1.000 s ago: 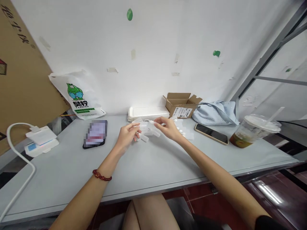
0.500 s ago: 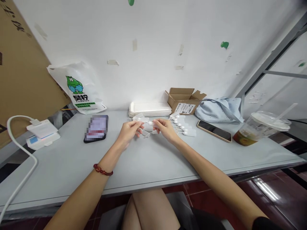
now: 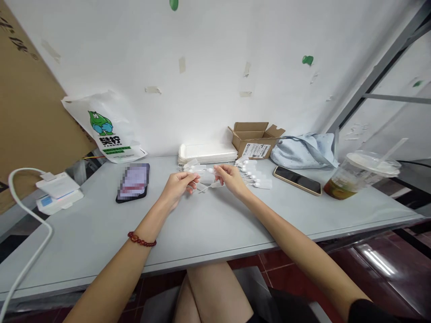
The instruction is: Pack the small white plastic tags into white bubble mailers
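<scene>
My left hand [image 3: 178, 186] is closed in a pinch near the middle of the table, with a red bead bracelet on its wrist. Facing it, my right hand [image 3: 230, 179] also pinches with thumb and forefinger. Between the fingertips runs a thin white corded piece [image 3: 211, 170] with a small rounded white end at the right; its exact kind is too small to make out. White strips [image 3: 204, 187] lie or hang just below the hands. Right of my right hand, several similar white pieces with rounded ends and flat translucent tabs [image 3: 251, 174] lie in a row.
Behind the hands are a stack of white trays [image 3: 208, 154] and an open cardboard box [image 3: 251, 141]. At right lie a phone [image 3: 298, 180], a pale blue bag [image 3: 303, 150] and a drink cup [image 3: 357, 177]. Another phone [image 3: 133, 181], a white bag [image 3: 109, 130] and a cabled white device [image 3: 59, 193] are at left.
The view has shifted slightly, so most things sit a little further left. My fingertips are slightly further apart, both hands still pinching the white corded piece.
</scene>
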`<action>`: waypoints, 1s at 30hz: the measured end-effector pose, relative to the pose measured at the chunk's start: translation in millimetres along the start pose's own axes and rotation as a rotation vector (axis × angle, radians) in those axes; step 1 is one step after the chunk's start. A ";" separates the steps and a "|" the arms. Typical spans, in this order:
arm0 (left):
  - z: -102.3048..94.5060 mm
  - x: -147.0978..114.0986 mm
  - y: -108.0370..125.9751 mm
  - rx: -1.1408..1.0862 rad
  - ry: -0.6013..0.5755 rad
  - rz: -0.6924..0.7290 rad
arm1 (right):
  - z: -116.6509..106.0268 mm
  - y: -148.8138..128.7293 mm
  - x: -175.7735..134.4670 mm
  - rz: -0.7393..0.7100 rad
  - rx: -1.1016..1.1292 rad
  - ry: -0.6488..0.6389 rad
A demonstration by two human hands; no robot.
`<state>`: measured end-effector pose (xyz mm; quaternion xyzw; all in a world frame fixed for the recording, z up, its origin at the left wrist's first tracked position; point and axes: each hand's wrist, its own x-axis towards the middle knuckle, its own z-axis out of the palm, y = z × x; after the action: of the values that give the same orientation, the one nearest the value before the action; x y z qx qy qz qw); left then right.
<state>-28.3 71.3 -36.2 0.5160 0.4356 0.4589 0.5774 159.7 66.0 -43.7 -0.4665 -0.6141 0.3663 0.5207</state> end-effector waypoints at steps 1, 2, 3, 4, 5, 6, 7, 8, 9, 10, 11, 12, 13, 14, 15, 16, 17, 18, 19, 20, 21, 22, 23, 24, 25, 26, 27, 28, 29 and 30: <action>0.1 0.0 -0.5 -0.018 -0.003 -0.012 | -0.3 -0.9 -0.3 0.000 0.005 -0.007; 0.3 0.0 -0.9 -0.041 -0.010 -0.026 | -0.2 -1.9 -0.9 0.000 0.013 -0.024; 0.8 0.0 -1.3 -0.069 -0.021 -0.038 | 0.2 -3.2 -1.7 0.001 0.023 -0.047; 1.3 0.0 -1.6 -0.101 -0.037 -0.048 | 0.9 -4.6 -2.7 0.004 0.033 -0.073; 1.8 0.1 -1.7 -0.133 -0.055 -0.057 | 1.7 -5.9 -3.7 0.011 0.039 -0.097; 2.2 0.2 -1.7 -0.164 -0.071 -0.063 | 2.6 -7.2 -4.8 0.018 0.041 -0.115; 2.4 0.3 -1.6 -0.192 -0.084 -0.069 | 3.4 -8.3 -5.7 0.025 0.040 -0.125; 2.5 0.5 -1.5 -0.217 -0.092 -0.073 | 4.0 -9.2 -6.4 0.029 0.037 -0.129; 2.3 0.7 -1.5 -0.238 -0.098 -0.077 | 4.3 -9.8 -6.9 0.029 0.033 -0.130; 2.1 1.0 -1.5 -0.253 -0.103 -0.079 | 4.4 -10.2 -7.1 0.027 0.031 -0.130; 1.7 1.2 -1.5 -0.261 -0.106 -0.078 | 4.3 -10.3 -7.1 0.025 0.032 -0.130; 1.4 1.4 -1.7 -0.263 -0.106 -0.078 | 4.1 -10.2 -7.0 0.025 0.035 -0.130; 1.3 1.6 -1.9 -0.258 -0.105 -0.079 | 3.8 -10.0 -6.8 0.027 0.038 -0.128; 1.2 1.7 -2.1 -0.248 -0.102 -0.082 | 3.6 -9.6 -6.5 0.030 0.040 -0.127; 1.4 1.7 -2.2 -0.240 -0.097 -0.086 | 3.4 -9.2 -6.2 0.031 0.040 -0.127; 1.6 1.7 -2.4 -0.234 -0.092 -0.091 | 3.3 -8.6 -6.1 0.032 0.036 -0.130; 1.9 1.6 -2.4 -0.233 -0.088 -0.098 | 3.3 -8.1 -6.0 0.032 0.028 -0.133; 2.1 1.4 -2.5 -0.236 -0.087 -0.102 | 3.5 -7.6 -6.0 0.034 0.020 -0.137; 2.3 1.1 -2.4 -0.240 -0.087 -0.104 | 3.7 -7.1 -6.1 0.037 0.014 -0.141; 2.5 0.9 -2.2 -0.244 -0.089 -0.103 | 3.9 -6.7 -6.2 0.040 0.011 -0.143; 2.6 0.6 -2.0 -0.247 -0.092 -0.102 | 4.2 -6.4 -6.3 0.042 0.012 -0.143; 2.7 0.3 -1.6 -0.249 -0.094 -0.102 | 4.4 -6.3 -6.5 0.042 0.016 -0.143; 2.9 0.1 -1.2 -0.252 -0.094 -0.103 | 4.6 -6.2 -6.6 0.040 0.021 -0.143; 3.1 -0.2 -0.6 -0.255 -0.094 -0.107 | 4.7 -6.3 -6.7 0.039 0.024 -0.143; 3.4 -0.4 0.1 -0.258 -0.094 -0.113 | 4.7 -6.5 -6.7 0.039 0.024 -0.141; 3.7 -0.7 0.7 -0.261 -0.093 -0.120 | 4.7 -6.7 -6.7 0.041 0.024 -0.138; 4.0 -0.9 1.3 -0.263 -0.093 -0.125 | 4.5 -7.0 -6.7 0.044 0.023 -0.134; 4.3 -1.2 1.7 -0.264 -0.093 -0.127 | 4.2 -7.2 -6.6 0.044 0.023 -0.129; 4.5 -1.3 2.0 -0.264 -0.095 -0.129 | 3.9 -7.2 -6.4 0.043 0.025 -0.128; 4.5 -1.5 2.0 -0.264 -0.097 -0.128 | 3.6 -7.1 -6.3 0.040 0.027 -0.131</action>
<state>-24.3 69.1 -33.8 0.4285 0.3751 0.4491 0.6885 155.0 58.0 -39.6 -0.4466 -0.6323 0.4147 0.4783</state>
